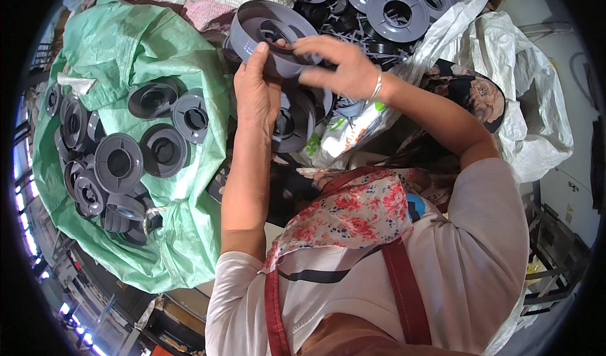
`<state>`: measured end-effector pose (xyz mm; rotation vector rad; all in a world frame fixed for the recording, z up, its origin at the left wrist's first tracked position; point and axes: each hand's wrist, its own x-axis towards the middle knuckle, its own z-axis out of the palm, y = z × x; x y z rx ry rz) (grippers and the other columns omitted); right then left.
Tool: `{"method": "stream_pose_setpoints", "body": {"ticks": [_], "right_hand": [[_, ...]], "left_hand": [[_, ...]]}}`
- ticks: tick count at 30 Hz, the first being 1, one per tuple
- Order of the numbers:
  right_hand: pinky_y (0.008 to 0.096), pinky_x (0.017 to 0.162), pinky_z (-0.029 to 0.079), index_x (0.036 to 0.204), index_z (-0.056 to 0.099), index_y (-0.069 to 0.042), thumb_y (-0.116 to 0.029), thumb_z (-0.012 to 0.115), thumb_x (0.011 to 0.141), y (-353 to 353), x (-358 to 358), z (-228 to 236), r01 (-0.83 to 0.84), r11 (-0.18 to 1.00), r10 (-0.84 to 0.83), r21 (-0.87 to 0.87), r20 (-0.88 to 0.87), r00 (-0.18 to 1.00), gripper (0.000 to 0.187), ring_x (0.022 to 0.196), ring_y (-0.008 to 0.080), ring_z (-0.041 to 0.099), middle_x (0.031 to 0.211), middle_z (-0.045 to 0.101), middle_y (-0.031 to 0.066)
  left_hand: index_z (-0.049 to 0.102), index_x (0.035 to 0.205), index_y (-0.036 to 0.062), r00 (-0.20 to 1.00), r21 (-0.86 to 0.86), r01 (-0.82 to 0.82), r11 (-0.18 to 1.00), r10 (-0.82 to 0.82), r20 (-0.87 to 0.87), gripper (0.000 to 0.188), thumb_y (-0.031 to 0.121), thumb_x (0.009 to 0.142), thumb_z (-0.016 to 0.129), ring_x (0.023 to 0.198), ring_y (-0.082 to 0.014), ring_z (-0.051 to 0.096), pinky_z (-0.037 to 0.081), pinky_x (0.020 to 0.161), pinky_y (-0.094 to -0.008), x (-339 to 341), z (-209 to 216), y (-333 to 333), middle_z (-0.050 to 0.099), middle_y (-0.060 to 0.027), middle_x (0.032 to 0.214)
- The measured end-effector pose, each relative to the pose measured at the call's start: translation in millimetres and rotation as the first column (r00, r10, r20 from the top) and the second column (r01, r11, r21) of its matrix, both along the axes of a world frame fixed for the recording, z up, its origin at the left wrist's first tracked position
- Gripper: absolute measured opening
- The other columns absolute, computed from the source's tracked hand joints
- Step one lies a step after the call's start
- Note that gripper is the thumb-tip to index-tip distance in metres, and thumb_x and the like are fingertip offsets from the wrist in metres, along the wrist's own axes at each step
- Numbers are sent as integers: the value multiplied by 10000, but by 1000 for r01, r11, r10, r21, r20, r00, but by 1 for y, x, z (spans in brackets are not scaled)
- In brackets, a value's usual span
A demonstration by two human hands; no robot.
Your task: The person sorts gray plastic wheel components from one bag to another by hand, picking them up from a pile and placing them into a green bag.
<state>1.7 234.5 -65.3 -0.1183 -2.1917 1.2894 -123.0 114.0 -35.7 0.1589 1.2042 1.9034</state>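
My left hand (pixel 255 90) is closed round the near left side of a grey plastic flanged ring (pixel 243 30), thumb on its rim. The ring is wide and cup-like, with a smaller ring inside, and is held tilted above the other parts. My right hand (pixel 344 65), slightly blurred and with a bracelet at the wrist, reaches over the ring's right side. Its fingers are stretched out and apart; whether they touch the ring is hard to tell. Below the hands, more grey flanged rings (pixel 293 125) lie at my lap.
A green woven sack (pixel 189 236) at left holds several grey flanged rings (pixel 118 164). Ahead, more flanged rings (pixel 398 13) lie over thin grey plastic scraps (pixel 338 30). White plastic sacking (pixel 517 84) bunches at right.
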Motion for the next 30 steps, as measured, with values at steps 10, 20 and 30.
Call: {"method": "stream_pose_setpoints", "body": {"ticks": [10,20,30], "right_hand": [[391,791,478,902,640,-29,-90,541,757,106,40,-104,-288,839,-403,461,883,241,186,945,317,593,972,629,152],[305,861,418,706,616,-19,-187,686,704,28,19,45,-51,994,12,92,378,926,183,1024,245,522,1218,515,153],[363,857,438,1224,404,-93,-106,762,539,15,11,60,-154,745,-138,649,376,916,772,1046,332,434,1066,439,151]], "left_hand": [[524,1040,0,982,5,60,998,-58,-182,290,195,841,604,818,-177,577,474,777,-335,9,-1,0,589,-86,876],[476,1143,-25,984,135,145,980,-157,85,406,269,873,551,972,-212,571,458,858,-368,29,1,-1,570,-131,1084],[469,1146,-47,955,81,298,951,-295,-40,405,224,862,570,949,-179,570,475,835,-326,19,7,-17,561,-122,1077]]}}
